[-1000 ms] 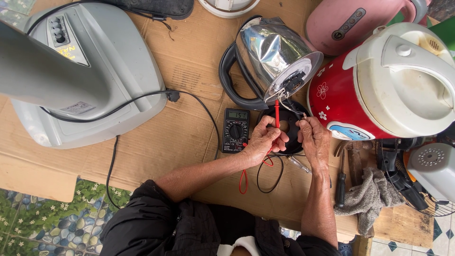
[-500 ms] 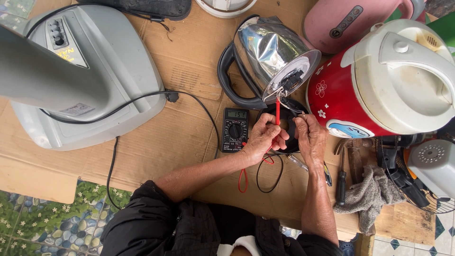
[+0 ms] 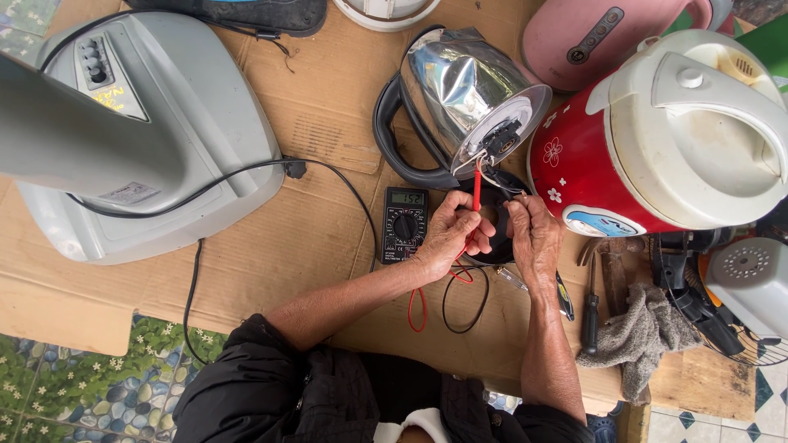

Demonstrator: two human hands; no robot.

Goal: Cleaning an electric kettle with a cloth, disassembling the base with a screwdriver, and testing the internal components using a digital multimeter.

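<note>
On the cardboard-covered desk [image 3: 312,238], a steel kettle [image 3: 460,90] lies tipped on its side with its underside facing the person, just beside a red-and-white rice cooker [image 3: 657,139]. Left hand [image 3: 447,234]: fingers closed around a red probe [image 3: 476,187], whose tip reaches up to the wiring at the kettle's base; right hand [image 3: 533,238]: fingers curled by the black round base [image 3: 497,221], though what they grip cannot be made out. A black multimeter [image 3: 404,223] lies just left of the left hand, its red and black leads [image 3: 447,299] looping below; a grey fan base [image 3: 164,131] sits well to the left.
</note>
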